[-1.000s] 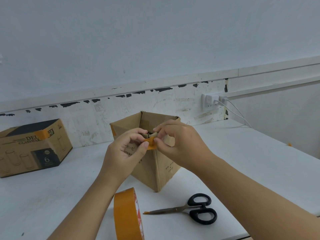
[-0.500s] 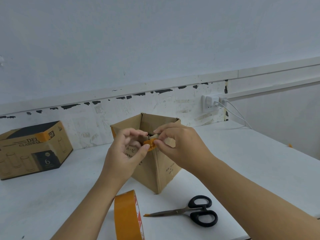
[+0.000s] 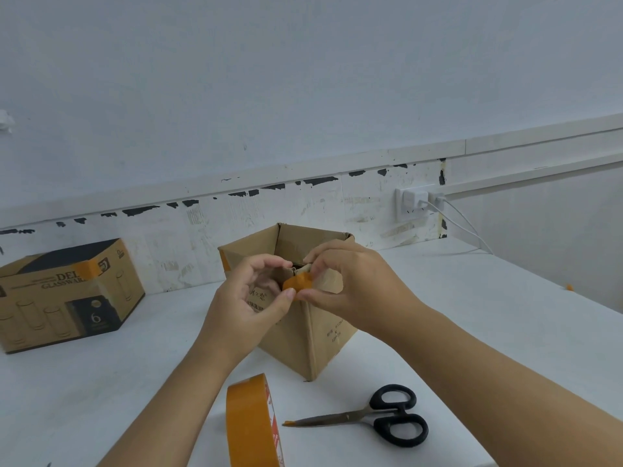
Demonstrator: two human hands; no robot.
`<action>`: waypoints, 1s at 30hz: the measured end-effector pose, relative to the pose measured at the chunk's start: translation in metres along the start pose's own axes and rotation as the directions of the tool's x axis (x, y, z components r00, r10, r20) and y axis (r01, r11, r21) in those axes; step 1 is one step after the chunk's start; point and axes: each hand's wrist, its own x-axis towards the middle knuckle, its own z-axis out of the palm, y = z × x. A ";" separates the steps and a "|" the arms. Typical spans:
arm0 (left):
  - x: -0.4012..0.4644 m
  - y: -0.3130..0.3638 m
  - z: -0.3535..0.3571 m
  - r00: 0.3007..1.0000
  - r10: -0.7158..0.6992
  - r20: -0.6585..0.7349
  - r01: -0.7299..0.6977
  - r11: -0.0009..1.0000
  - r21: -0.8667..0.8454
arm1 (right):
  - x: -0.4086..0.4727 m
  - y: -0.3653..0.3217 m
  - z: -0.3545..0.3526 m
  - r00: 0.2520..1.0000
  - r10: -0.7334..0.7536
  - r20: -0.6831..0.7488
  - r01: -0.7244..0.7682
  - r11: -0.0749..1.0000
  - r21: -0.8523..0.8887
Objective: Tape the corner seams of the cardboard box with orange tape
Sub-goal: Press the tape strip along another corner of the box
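While the tape roll [image 3: 251, 429] stands on edge nearest us beside the scissors [image 3: 377, 417], the action's just beyond: the right hand [image 3: 354, 284] pinches an orange tape piece [image 3: 296, 284] at the cardboard box [image 3: 303, 332] near corner's top, the left hand [image 3: 246, 298] thumb touching it. That seam runs straight down below both hands, so smoothing likely goes downward.

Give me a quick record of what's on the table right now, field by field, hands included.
open box: plain cardboard box, top open, near corner facing the camera
tape piece: orange tape strip at the top of that corner
left hand: left hand, thumb tip touching the strip
right hand: right hand, pinching the strip
tape roll: orange tape roll, on edge, near side
scissors: black-handled scissors, lying closed
other box: printed glassware carton, far left
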 end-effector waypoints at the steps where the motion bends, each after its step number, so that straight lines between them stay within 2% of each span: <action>1: 0.000 0.000 0.000 1.000 0.000 0.001 0.000 1.000 0.005 | 0.000 0.001 -0.001 1.000 -0.015 0.001 0.015 1.000 -0.006; 11: 0.001 -0.001 0.001 1.000 -0.025 0.002 0.025 0.998 0.061 | -0.003 0.005 0.002 0.996 -0.084 0.011 0.085 0.994 -0.074; 22: 0.004 -0.001 0.000 1.000 -0.020 -0.001 0.020 1.000 0.012 | -0.004 0.004 0.002 0.998 -0.059 -0.003 0.057 0.972 -0.230; 30: 0.005 -0.002 0.001 1.000 -0.022 0.011 0.022 1.000 -0.017 | 0.001 0.006 -0.004 1.000 0.003 0.030 0.002 0.987 -0.164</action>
